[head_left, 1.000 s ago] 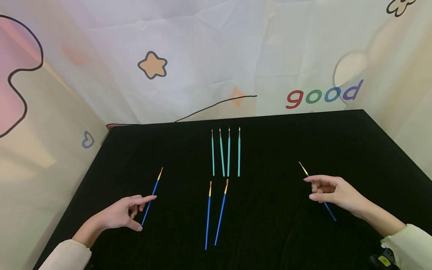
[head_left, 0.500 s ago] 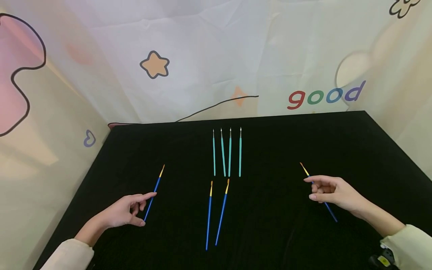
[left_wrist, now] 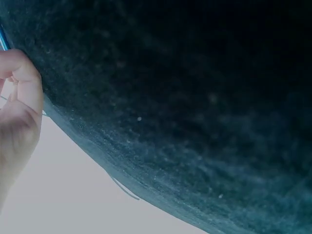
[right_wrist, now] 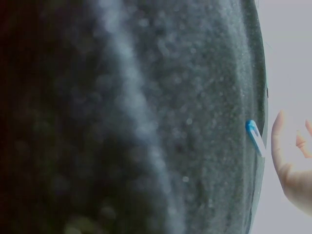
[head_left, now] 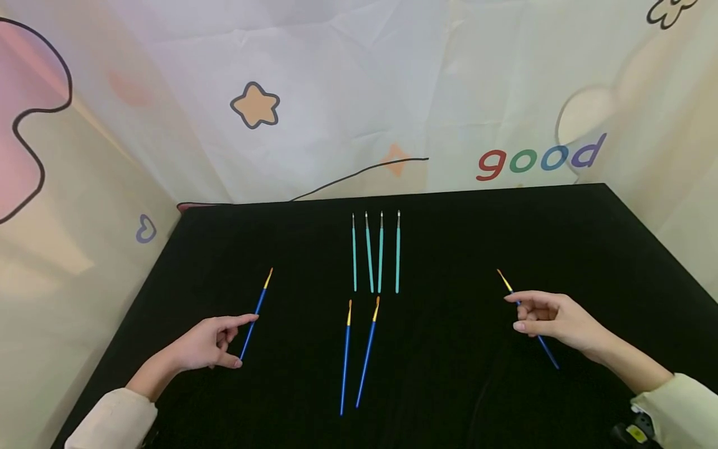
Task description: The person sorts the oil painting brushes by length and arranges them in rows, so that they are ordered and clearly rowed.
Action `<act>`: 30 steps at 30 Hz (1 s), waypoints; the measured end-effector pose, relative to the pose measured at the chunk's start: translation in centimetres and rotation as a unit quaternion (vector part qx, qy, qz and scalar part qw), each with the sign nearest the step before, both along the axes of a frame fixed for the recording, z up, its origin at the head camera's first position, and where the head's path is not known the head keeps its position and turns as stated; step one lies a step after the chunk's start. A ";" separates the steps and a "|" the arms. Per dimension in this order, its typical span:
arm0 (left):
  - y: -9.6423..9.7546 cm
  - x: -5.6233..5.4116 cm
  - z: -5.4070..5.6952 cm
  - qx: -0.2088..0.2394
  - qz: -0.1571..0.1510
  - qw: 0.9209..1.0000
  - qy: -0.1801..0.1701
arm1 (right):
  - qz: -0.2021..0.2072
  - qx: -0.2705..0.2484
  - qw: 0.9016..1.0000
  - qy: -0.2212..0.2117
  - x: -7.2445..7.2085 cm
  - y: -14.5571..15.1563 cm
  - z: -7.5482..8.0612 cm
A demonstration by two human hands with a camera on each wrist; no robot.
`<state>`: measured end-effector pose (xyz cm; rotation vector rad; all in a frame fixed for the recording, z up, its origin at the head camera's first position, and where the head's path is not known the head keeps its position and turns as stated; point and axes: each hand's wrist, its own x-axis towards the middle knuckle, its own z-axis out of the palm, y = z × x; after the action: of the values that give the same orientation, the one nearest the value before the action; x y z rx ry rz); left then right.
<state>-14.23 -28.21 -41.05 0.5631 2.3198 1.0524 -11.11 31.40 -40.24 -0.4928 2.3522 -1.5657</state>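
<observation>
On the black cloth, a blue paintbrush (head_left: 260,300) with a gold ferrule lies slanted at left. My left hand (head_left: 202,342) touches it with a straight index finger, the thumb tip at its lower end. The left wrist view catches only part of this hand (left_wrist: 22,92) and a bit of blue handle (left_wrist: 4,40). At right, my right hand (head_left: 552,316) is over another blue paintbrush (head_left: 546,351), index finger and thumb apart; its middle is hidden. In the right wrist view the handle end (right_wrist: 255,136) lies beside the hand (right_wrist: 292,165).
Two more blue paintbrushes (head_left: 345,368) lie at centre. Behind them, several turquoise paintbrushes (head_left: 397,259) form a row, bristles toward the back. A printed curtain (head_left: 336,93) rises behind the black-covered table (head_left: 477,249).
My left hand has shifted slightly toward the back of the table, and the blue paintbrush under its fingertips has slid the same way. My right hand and its paintbrush have stayed in place.
</observation>
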 end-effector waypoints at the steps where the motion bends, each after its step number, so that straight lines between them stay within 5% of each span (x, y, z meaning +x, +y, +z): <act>1: 0.0 0.0 0.0 -0.001 0.001 1.000 0.001 | 0.001 0.000 1.000 0.001 0.0 0.0 0.0; 30: 0.0 -0.6 0.2 0.049 0.014 0.996 -0.072 | 0.039 0.029 0.997 -0.053 -1.4 2.4 0.1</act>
<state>-14.82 -28.25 -40.84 0.4758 2.1664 1.1850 -12.56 33.81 -40.16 -0.4714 2.2645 -1.4470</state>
